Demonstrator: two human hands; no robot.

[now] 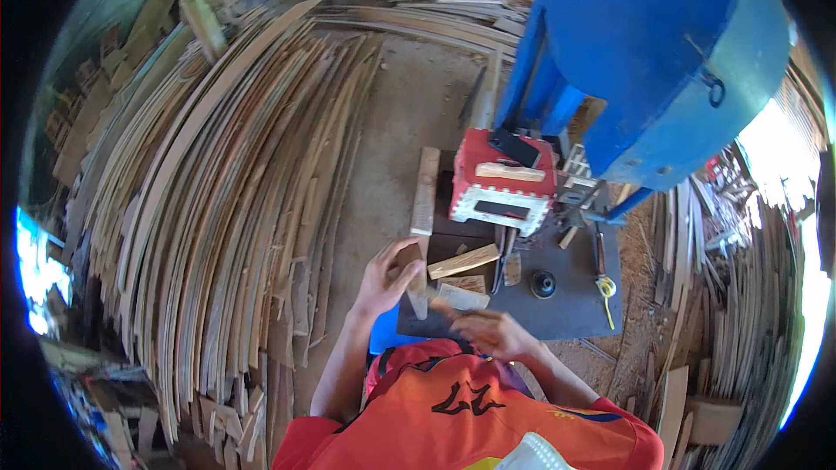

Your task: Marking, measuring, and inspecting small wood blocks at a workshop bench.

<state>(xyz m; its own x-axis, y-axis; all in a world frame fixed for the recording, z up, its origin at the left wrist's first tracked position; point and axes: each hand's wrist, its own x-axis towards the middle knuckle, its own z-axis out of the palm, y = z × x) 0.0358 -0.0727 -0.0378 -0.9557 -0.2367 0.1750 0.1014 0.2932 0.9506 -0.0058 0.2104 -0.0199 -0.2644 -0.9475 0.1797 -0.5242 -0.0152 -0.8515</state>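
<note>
My left hand [383,278], at the left edge of the dark work table, is closed around an upright narrow wooden piece [418,294]. To its right, my right hand [492,332] is closed near the table's front edge. A slim brown wooden stick or handle [442,305] points from it toward the left hand's piece; its exact kind is too blurred to tell. Just beyond the hands lie a wooden block [464,260] and a pale flat offcut [462,297]. A long wooden strip [425,191] runs along the table's left side.
A red and white stool [501,191] on the table carries a phone [514,147] and a wood piece. A black round object [542,284] and yellow tape measure [606,289] lie right. A large blue machine [644,52] towers behind. Stacked planks [218,191] fill the left.
</note>
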